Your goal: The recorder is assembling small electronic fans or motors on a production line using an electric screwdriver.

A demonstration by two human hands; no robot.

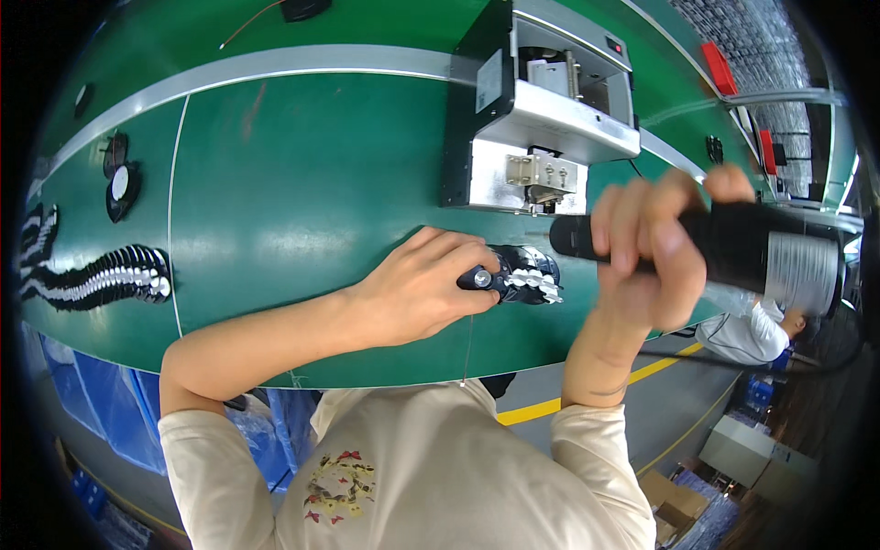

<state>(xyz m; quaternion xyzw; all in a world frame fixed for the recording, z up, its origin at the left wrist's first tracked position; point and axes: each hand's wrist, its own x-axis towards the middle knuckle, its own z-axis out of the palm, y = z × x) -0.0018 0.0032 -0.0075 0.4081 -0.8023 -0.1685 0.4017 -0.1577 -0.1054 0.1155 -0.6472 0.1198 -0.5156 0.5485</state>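
My right hand [651, 243] is wrapped round a black electric screwdriver [733, 246], raised over the right side of the bench and somewhat smeared by motion. Its thin bit points left, toward the machine's front. On the green bench, my left hand [426, 284] grips a small black plastic part [493, 286] that has a round metal piece on its near end; the fingers hide some of it. Right against that part lies a short row of black parts with white pads [533, 280]. A thin wire [469, 344] hangs down from the held part toward the bench edge.
A silver and black bench machine [550, 119] stands beyond my hands. At the left lies a long curved row of black and white parts [110, 278], with loose black parts [121, 188] behind it. Red bins [720, 69] are at the far right; a person [752, 330] sits beyond.
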